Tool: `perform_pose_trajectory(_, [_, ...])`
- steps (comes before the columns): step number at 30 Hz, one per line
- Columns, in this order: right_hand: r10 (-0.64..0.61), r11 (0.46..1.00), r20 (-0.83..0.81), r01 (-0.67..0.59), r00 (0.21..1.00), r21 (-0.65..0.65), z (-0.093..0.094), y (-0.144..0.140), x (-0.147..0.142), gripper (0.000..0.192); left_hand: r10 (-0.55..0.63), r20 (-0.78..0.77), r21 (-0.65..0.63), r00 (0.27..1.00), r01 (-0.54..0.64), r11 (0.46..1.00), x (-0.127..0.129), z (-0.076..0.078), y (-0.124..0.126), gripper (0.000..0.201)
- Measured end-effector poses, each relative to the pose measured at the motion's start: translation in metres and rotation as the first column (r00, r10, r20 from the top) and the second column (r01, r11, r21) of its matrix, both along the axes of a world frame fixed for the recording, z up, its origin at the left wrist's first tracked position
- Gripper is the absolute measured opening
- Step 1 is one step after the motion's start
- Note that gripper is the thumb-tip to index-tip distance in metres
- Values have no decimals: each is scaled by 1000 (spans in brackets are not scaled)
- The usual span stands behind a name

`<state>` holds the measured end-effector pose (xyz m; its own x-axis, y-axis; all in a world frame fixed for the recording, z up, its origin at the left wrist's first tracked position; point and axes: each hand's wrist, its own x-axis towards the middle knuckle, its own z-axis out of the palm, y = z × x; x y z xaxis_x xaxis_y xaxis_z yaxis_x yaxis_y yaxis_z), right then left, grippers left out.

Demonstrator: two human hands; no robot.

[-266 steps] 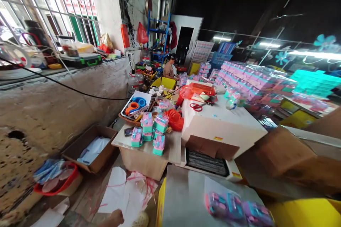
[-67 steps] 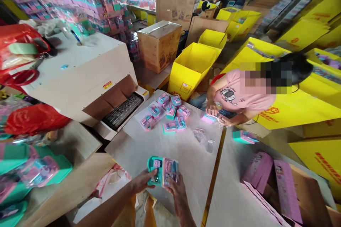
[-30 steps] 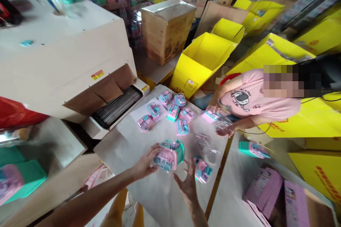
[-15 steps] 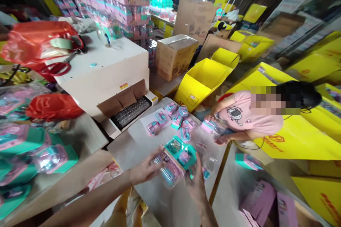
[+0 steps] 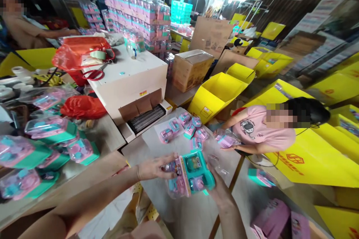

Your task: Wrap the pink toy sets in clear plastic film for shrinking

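No legible text anywhere. Warning sticker [image 5: 143, 93] on the white machine [image 5: 131, 78] and red logo [image 5: 293, 158] on the right yellow carton [image 5: 314, 157] are both unreadable (too blurred).

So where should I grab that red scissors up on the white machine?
Probably by the red handle loops of the scissors, coming down from above. They lie flat on top of the white machine, loops toward you, with the blades pointing away toward the orange bag.

- Head camera, looking forward and down from close above the hands.
- Faces the grey table [image 5: 179, 209], white machine [image 5: 131, 78] at 11 o'clock.
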<state>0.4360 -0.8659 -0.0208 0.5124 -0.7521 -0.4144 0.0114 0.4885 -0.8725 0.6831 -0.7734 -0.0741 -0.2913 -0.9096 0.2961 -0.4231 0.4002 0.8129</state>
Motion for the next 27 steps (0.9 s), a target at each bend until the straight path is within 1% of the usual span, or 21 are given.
perform_pose_trajectory(2, [79, 996, -9, -79, 997, 47, 3, 3, -1, 59, 85, -15, 50, 996, -84, 995, 1, 9, 3, 36])
perform_pose_trajectory(3, [113, 991, -9, -112, 994, 71, 4, 4, -2, 62, 112, -14, 47, 994, -111, 993, 2, 13, 4, 33])
perform_pose_trajectory(4, [122, 990, -12, -121, 992, 68, 4, 5, -2, 64, 113, -10, 28, 994, -112, 993, 2, 15, 5, 29])
perform_pose_trajectory(6, [105, 993, -6, -104, 995, 58, 3, 8, -2, 65, 94, -15, -20, 995, -95, 995, 2, 18, 6, 21])
perform_pose_trajectory(7, [76, 996, 9, -77, 997, 52, 2, 10, -1, 64, 113, -43, -37, 993, -114, 993, 0, 19, 5, 22])
perform_pose_trajectory(8, [42, 998, 33, -43, 999, 45, 1, 12, 1, 63, 165, -97, -37, 981, -170, 985, -2, 19, 4, 25])
perform_pose_trajectory(9, [4, 999, 65, -6, 998, 33, 0, 15, 3, 63, 248, -175, -7, 953, -253, 968, -6, 20, 2, 29])
perform_pose_trajectory(10, [-29, 999, 101, 28, 994, 15, -1, 18, 5, 63, 343, -269, 62, 900, -339, 939, -11, 21, 1, 34])
perform_pose_trajectory(11, [-55, 998, 132, 57, 990, -14, -2, 21, 8, 63, 439, -369, 167, 819, -406, 898, -16, 22, -1, 39])
perform_pose_trajectory(12, [-69, 995, 154, 79, 986, -55, -2, 25, 10, 64, 519, -463, 299, 719, -425, 855, -23, 23, -1, 43])
perform_pose_trajectory(13, [-75, 990, 165, 93, 983, -105, -3, 28, 13, 65, 576, -544, 434, 610, -383, 815, -30, 24, 0, 46])
perform_pose_trajectory(14, [-77, 982, 167, 104, 983, -161, -3, 30, 15, 66, 609, -612, 545, 504, -290, 787, -37, 25, 1, 49])
perform_pose_trajectory(15, [-76, 970, 168, 112, 983, -215, -3, 33, 17, 69, 617, -673, 608, 409, -169, 776, -45, 26, 4, 54])
perform_pose_trajectory(16, [-78, 957, 170, 121, 982, -263, -3, 35, 19, 73, 603, -728, 624, 326, -50, 780, -52, 26, 7, 59])
perform_pose_trajectory(17, [-82, 944, 176, 133, 981, -302, -5, 37, 20, 78, 571, -778, 601, 262, 49, 798, -59, 27, 10, 64])
perform_pose_trajectory(18, [-80, 933, 179, 137, 981, -334, -6, 39, 22, 81, 523, -823, 554, 221, 118, 824, -64, 28, 13, 67])
perform_pose_trajectory(19, [-70, 922, 174, 131, 982, -364, -9, 40, 23, 84, 475, -858, 504, 195, 149, 851, -67, 29, 15, 69])
perform_pose_trajectory(21, [-42, 901, 146, 100, 988, -421, -16, 43, 24, 86, 417, -891, 440, 181, 116, 890, -69, 33, 18, 73])
perform_pose_trajectory(23, [-30, 883, 124, 85, 992, -461, -21, 45, 25, 89, 414, -884, 427, 217, 13, 904, -63, 39, 17, 79])
perform_pose_trajectory(25, [-48, 874, 128, 104, 991, -475, -22, 46, 25, 92, 425, -850, 419, 311, -88, 904, -52, 47, 16, 81])
perform_pose_trajectory(27, [-47, 866, 108, 95, 993, -491, -20, 45, 23, 94, 403, -805, 386, 435, -132, 913, -40, 55, 16, 82])
